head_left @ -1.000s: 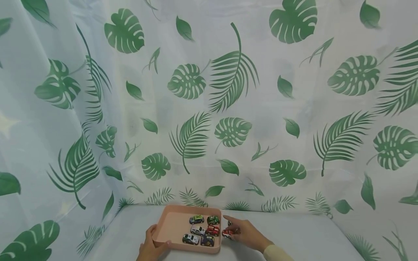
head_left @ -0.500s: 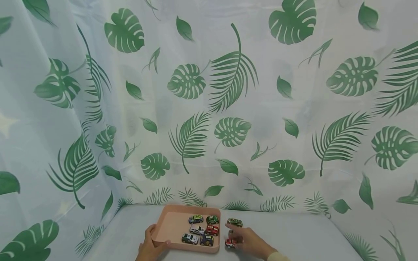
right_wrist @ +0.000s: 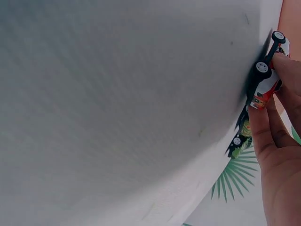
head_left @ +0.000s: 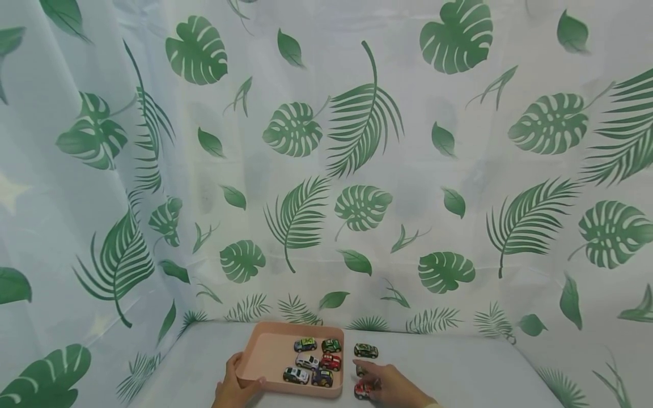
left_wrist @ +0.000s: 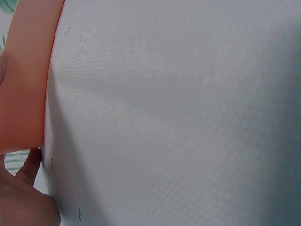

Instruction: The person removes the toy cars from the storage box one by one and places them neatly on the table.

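The red-and-white toy car (head_left: 363, 389) is at the lower centre-right of the head view, beside the tray's right wall, wheels towards the worktop (head_left: 469, 368). The right hand (head_left: 397, 386) pinches it between thumb and fingers, the grip narrowed to the car's body. Just above it in the frame, a second toy car (head_left: 362, 370) is partly hidden by the fingers; further up stands a camouflage-green toy car (head_left: 366, 351). To their left is the shallow pink tray (head_left: 267, 357), with six toy cars grouped towards its right side: blue-and-yellow, green, white, red, white-and-dark and dark blue. At the tray's lower left corner, the left hand (head_left: 236, 390) holds its walls, grip closed around the corner. A white leaf-printed curtain (head_left: 413, 170) fills the frame above the worktop.
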`<action>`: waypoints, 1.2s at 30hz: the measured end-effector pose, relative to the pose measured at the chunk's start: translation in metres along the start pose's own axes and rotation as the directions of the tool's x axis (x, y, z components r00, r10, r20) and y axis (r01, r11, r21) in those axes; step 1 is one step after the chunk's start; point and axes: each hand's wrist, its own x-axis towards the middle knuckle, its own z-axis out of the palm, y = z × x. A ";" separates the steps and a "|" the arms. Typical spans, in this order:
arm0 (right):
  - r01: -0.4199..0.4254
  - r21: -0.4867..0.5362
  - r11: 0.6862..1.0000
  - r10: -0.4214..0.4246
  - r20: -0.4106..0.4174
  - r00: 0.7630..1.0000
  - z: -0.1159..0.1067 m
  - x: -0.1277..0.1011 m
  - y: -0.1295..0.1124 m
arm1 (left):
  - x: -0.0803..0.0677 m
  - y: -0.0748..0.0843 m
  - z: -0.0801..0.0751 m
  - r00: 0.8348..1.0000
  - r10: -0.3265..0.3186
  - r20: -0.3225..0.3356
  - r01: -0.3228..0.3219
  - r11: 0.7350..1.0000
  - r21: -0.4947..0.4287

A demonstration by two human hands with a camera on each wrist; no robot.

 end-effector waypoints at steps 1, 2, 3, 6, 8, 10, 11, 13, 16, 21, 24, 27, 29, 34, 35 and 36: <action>-0.006 0.007 1.000 0.006 -0.001 1.000 0.001 -0.001 0.000 | 0.000 0.000 0.000 1.000 0.003 -0.002 -0.003 1.000 0.001; -0.010 0.012 1.000 0.010 -0.003 1.000 0.001 -0.001 0.001 | 0.000 0.000 0.000 1.000 0.016 -0.004 -0.015 1.000 0.003; -0.011 0.017 1.000 0.011 -0.006 1.000 0.002 -0.001 0.002 | 0.000 -0.001 0.000 1.000 0.024 -0.005 -0.024 1.000 0.003; -0.006 0.035 0.999 0.007 -0.010 1.000 0.003 -0.002 0.004 | -0.001 -0.001 0.000 0.999 0.048 -0.004 -0.048 0.999 0.002; 0.012 0.031 0.999 -0.011 -0.020 1.000 0.004 -0.002 0.005 | -0.002 -0.001 -0.002 0.998 0.055 -0.003 -0.055 0.998 0.001; 0.014 0.015 1.000 -0.014 -0.043 0.999 0.003 -0.002 0.004 | -0.003 0.000 -0.002 0.999 0.042 -0.002 -0.042 0.999 -0.005; 0.007 0.006 1.000 -0.007 -0.058 0.998 0.003 -0.002 0.003 | -0.003 0.000 -0.002 0.999 0.039 -0.001 -0.039 0.999 -0.004; -0.014 -0.019 1.000 0.012 -0.094 0.996 0.002 -0.001 0.001 | -0.003 0.000 -0.002 0.999 0.036 -0.004 -0.036 0.999 -0.001; -0.052 -0.069 0.996 0.041 -0.148 0.988 0.001 0.002 -0.003 | -0.004 0.001 -0.002 0.999 0.036 -0.009 -0.036 0.999 0.000; -0.017 -0.110 0.994 -0.005 -0.200 0.980 0.002 0.009 -0.008 | -0.005 0.003 -0.002 0.999 0.040 -0.006 -0.040 0.999 -0.012; 0.018 -0.113 0.993 -0.043 -0.215 0.976 0.002 0.012 -0.009 | -0.004 0.003 0.000 1.000 0.028 0.003 -0.028 0.999 -0.028; 0.038 -0.122 0.992 -0.065 -0.227 0.972 0.003 0.015 -0.013 | -0.003 0.002 0.001 1.000 0.016 0.007 -0.016 0.999 -0.031; 0.042 -0.113 0.993 -0.068 -0.229 0.971 0.003 0.018 -0.016 | -0.002 0.002 0.001 1.000 0.010 0.004 -0.010 1.000 -0.026; 0.057 -0.051 0.997 -0.067 -0.218 0.974 0.002 0.026 -0.030 | -0.002 0.001 0.000 1.000 0.002 -0.005 -0.002 1.000 -0.015; 0.062 -0.042 0.997 -0.070 -0.219 0.973 0.002 0.029 -0.033 | -0.002 0.002 0.000 1.000 -0.001 -0.006 0.001 1.000 -0.009; 0.063 -0.038 0.997 -0.070 -0.218 0.973 0.002 0.032 -0.035 | -0.002 0.002 -0.001 1.000 -0.006 -0.007 0.006 1.000 -0.011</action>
